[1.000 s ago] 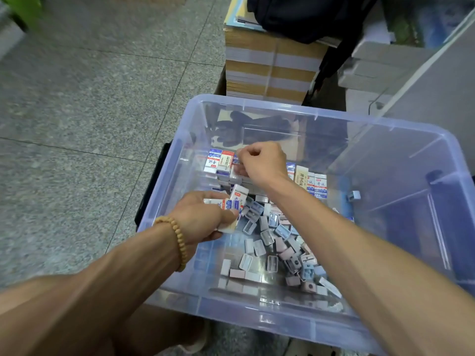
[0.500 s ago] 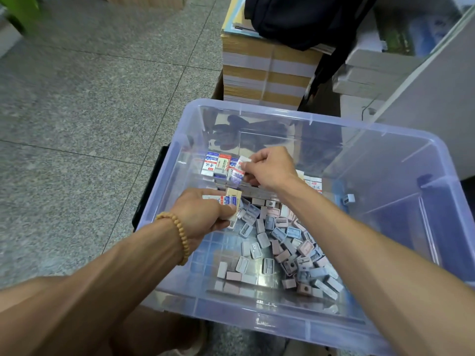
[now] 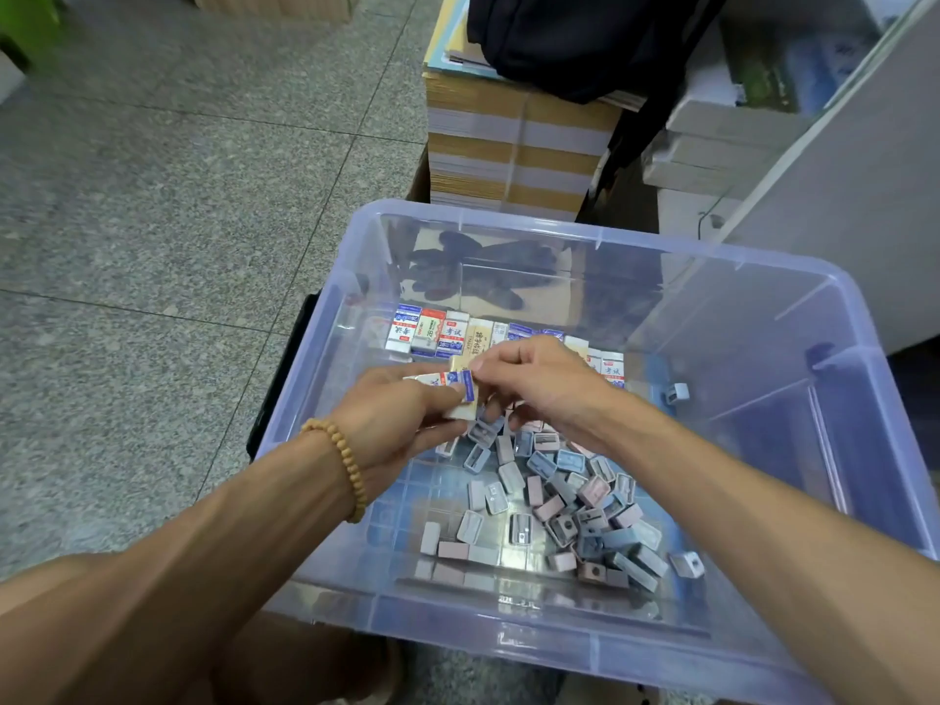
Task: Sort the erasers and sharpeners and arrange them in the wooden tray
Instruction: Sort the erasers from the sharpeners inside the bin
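A clear plastic bin (image 3: 839,318) sits on the tiled floor (image 3: 152,195), with a stack of paper (image 3: 508,160) and a dark bag (image 3: 585,38) behind it. Loose sharpeners (image 3: 559,506) lie heaped on the bin's bottom, and a row of erasers (image 3: 432,333) stands along its far wall. Above the heap, the left hand (image 3: 391,424), a bead bracelet (image 3: 343,465) on its wrist, grips a few held erasers (image 3: 455,389). The right hand (image 3: 539,384) has curled fingers pinching the top one's edge.
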Action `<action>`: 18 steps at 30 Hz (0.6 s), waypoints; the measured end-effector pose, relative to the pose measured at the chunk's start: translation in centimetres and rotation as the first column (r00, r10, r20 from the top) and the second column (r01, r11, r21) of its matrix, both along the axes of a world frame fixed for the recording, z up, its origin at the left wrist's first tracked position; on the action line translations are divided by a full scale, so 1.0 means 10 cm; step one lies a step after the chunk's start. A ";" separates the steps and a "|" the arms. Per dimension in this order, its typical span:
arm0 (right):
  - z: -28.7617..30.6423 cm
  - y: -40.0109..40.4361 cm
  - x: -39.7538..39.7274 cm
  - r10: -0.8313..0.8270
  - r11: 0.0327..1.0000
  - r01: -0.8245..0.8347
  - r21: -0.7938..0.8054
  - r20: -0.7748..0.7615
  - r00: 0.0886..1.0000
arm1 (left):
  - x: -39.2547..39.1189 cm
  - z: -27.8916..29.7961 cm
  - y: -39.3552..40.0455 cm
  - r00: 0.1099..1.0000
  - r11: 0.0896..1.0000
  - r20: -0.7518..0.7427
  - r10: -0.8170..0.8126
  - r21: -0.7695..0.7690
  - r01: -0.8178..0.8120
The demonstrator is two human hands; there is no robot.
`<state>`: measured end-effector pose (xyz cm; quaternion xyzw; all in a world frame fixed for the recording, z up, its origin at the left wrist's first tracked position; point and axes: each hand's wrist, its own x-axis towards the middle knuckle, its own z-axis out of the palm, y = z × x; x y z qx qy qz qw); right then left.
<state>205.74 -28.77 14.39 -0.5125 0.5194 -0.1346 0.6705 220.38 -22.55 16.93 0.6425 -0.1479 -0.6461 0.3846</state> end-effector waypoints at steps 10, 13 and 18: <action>-0.15 -0.25 -0.05 -0.324 0.938 0.295 -0.182 -0.162 0.932 | 0.02 -0.15 -0.07 0.955 0.999 0.295 -0.033 0.044 0.021; -0.21 -0.32 -0.04 -0.366 0.910 0.289 -0.297 -0.248 0.897 | 0.02 -0.17 -0.19 0.890 0.993 0.441 -0.114 0.014 0.120; -0.24 -0.32 -0.07 -0.409 0.898 0.345 -0.273 -0.228 0.883 | -0.09 -0.25 -0.65 0.791 0.976 0.597 -0.137 -0.056 0.212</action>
